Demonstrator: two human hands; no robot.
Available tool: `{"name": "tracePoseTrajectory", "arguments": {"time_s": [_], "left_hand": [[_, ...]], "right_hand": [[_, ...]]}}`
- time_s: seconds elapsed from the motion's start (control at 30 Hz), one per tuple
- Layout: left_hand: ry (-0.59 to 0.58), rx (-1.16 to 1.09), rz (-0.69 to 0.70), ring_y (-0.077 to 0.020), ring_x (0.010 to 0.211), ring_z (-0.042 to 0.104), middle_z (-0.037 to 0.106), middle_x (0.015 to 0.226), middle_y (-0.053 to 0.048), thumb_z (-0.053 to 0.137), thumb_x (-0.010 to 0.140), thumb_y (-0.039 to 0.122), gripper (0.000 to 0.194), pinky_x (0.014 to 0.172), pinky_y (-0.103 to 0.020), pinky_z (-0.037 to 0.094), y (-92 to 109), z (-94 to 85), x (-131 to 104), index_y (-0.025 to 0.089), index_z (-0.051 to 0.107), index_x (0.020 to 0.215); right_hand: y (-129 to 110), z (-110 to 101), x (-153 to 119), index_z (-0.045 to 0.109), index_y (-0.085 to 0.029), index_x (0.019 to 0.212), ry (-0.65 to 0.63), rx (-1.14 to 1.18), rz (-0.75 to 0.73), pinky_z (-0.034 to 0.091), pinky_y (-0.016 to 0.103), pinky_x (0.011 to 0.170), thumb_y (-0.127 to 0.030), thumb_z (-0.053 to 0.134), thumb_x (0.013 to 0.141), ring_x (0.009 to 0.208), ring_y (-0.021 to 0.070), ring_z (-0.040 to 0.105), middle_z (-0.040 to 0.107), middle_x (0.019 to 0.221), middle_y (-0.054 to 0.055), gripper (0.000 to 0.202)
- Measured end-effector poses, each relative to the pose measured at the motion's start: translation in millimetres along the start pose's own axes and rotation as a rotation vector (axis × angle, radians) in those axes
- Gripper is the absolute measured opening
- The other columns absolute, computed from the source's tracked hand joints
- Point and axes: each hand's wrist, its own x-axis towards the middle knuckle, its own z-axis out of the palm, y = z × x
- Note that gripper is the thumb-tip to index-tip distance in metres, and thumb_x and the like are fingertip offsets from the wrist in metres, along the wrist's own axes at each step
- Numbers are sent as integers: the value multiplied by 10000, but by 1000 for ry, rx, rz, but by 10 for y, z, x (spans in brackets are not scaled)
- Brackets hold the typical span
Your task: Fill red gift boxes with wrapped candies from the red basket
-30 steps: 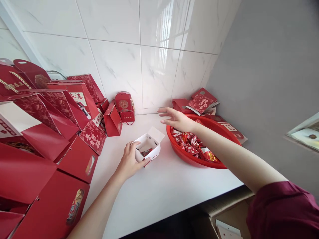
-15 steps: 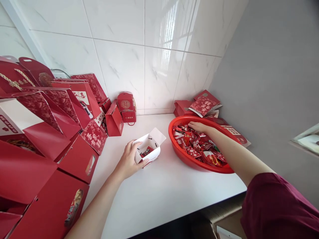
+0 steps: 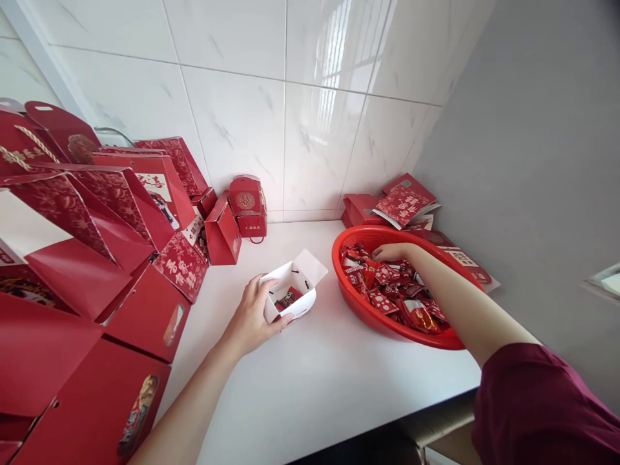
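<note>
My left hand [image 3: 254, 315] grips a small open box [image 3: 303, 303] on the table, thumb along the near side and fingers at the left wall. The box is white inside, and its lid flap stands up at the far right. Inside it lies a red wrapped sweet [image 3: 289, 297]. To the right, my right hand [image 3: 393, 251] reaches into a red plastic basket [image 3: 345, 284] full of red wrapped sweets [image 3: 385, 302]. Its fingers are curled down among the wrappers near the far left side; the fingertips are hidden.
Many red gift boxes [image 3: 140, 310] are stacked along the left. A small red box with a gold emblem [image 3: 246, 200] stands by the tiled wall. Flat red cartons [image 3: 404, 201] lie behind the basket. The white table [image 3: 290, 394] ends at a front edge.
My right hand has shifted slightly within the basket, its fingers more curled into the sweets. The view has turned a little. My left hand still holds the box.
</note>
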Motion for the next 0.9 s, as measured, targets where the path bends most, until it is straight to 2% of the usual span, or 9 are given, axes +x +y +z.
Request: {"name": "tracePoseTrajectory", "arguments": {"time_s": [0.1,0.2,0.33,0.43,0.57,0.67,0.77,0.83,0.9], "left_hand": [[9,-4,3,-272,1350,387,378,1417,-79,671,810,435,626,1086,-422,417,-5,0,2,304,392,1356],[6,-2,4,-270,1346,395,382,1413,-78,670,811,431,615,1077,-418,426,-4,-5,0,304,397,1348],[7,14,2,-270,1352,387,378,1417,-78,666,814,437,616,1081,-420,422,0,-2,3,302,393,1349],[17,19,14,-280,1355,383,379,1415,-85,668,812,441,620,1081,-429,419,-4,10,11,296,396,1350],[28,14,29,-294,1331,409,387,1400,-96,670,811,447,618,1072,-445,421,-9,15,16,289,402,1344],[27,7,34,-293,1320,416,396,1390,-97,662,821,440,600,1069,-448,420,-10,13,14,288,404,1341],[31,16,34,-294,1324,407,393,1396,-98,662,820,448,604,1076,-451,414,-10,14,10,286,402,1340],[33,18,34,-296,1323,408,394,1396,-98,664,819,448,610,1078,-455,412,-4,14,10,288,399,1345],[35,14,36,-295,1325,410,400,1389,-96,664,820,448,608,1081,-453,411,10,12,10,293,401,1347]], "right_hand": [[47,-114,-44,718,-181,815,-77,44,7,468,276,649,-405,671,680,693,184,603,686,780,24,267],[92,-280,-160,689,-178,811,-89,78,2,435,259,570,-446,735,636,617,154,558,652,715,16,323],[70,-457,-374,698,-180,888,-108,289,-21,500,244,624,-483,782,635,761,184,640,716,873,61,403],[5,-497,-511,681,-170,919,-169,445,43,564,270,706,-494,806,635,852,216,691,733,973,107,448],[-78,-482,-612,631,-177,969,-252,402,166,575,309,613,-555,765,694,703,223,706,734,794,108,487],[-190,-454,-666,615,-190,964,-264,330,177,554,307,583,-551,683,788,652,216,694,724,742,93,407],[-422,-397,-740,618,-187,932,-141,280,74,537,308,604,-470,588,872,672,213,689,730,821,98,291],[-642,-330,-787,634,-190,920,54,187,-49,530,315,669,-434,545,896,739,217,684,728,889,88,261],[-870,-234,-810,658,-203,945,265,61,-236,510,319,768,-409,514,909,859,228,668,719,983,72,253]]}}
